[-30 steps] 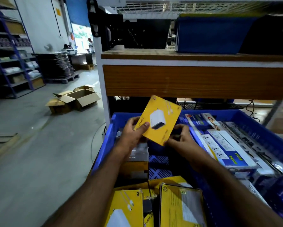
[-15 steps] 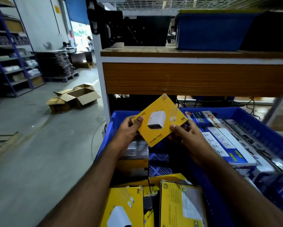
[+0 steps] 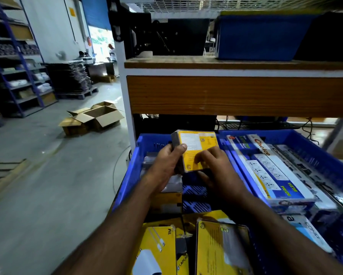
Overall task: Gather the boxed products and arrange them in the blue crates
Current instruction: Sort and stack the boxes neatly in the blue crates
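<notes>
Yellow box [image 3: 196, 149] in both hands, L [image 3: 166, 165] & R [image 3: 216, 167], above blue crate [image 3: 131, 175].

Both bare forearms reach forward, side by side. The left hand [image 3: 166, 161] is curled, its thumb lying across the top of a yellow box [image 3: 196, 149]. The right hand [image 3: 216, 167] rests its bent fingers on the box's upper face.
</notes>
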### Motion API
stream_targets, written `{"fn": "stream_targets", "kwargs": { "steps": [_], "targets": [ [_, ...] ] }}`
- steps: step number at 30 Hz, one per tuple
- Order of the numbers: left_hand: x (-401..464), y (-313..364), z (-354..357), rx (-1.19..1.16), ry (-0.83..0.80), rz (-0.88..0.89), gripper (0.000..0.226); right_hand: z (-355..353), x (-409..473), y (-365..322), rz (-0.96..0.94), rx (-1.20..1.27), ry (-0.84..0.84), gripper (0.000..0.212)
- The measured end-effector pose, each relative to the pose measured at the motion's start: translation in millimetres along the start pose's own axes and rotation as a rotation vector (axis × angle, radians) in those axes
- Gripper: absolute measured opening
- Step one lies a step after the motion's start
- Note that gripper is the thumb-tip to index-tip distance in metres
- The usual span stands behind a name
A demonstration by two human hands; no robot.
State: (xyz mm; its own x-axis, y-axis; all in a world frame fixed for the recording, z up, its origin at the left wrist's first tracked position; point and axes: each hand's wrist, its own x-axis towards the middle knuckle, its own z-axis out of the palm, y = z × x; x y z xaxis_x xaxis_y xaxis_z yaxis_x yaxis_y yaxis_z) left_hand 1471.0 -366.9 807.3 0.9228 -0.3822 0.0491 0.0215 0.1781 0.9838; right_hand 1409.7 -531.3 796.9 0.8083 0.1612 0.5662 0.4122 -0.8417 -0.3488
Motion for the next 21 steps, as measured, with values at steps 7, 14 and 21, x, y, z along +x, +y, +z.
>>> {"fn": "stream_targets", "kwargs": {
  "steps": [7, 14, 21],
  "targets": [
    [6.6, 1.9, -5.1, -0.072, 0.142, -0.012, 0.029, -4.8, 5.1, 7.0, 0.109, 0.143, 0.109, 0.024],
    [8.5, 6.5, -8.6, -0.321, 0.128, -0.081, 0.026, -10.7, 5.7, 3.5, 0.714, 0.624, 0.120, 0.033],
    [2.6, 6.7, -12.0, -0.234, -0.133, -0.179, 0.057, -6.6, 10.8, -1.9, 0.730, 1.292, 0.046, 0.055]
  ]
}}
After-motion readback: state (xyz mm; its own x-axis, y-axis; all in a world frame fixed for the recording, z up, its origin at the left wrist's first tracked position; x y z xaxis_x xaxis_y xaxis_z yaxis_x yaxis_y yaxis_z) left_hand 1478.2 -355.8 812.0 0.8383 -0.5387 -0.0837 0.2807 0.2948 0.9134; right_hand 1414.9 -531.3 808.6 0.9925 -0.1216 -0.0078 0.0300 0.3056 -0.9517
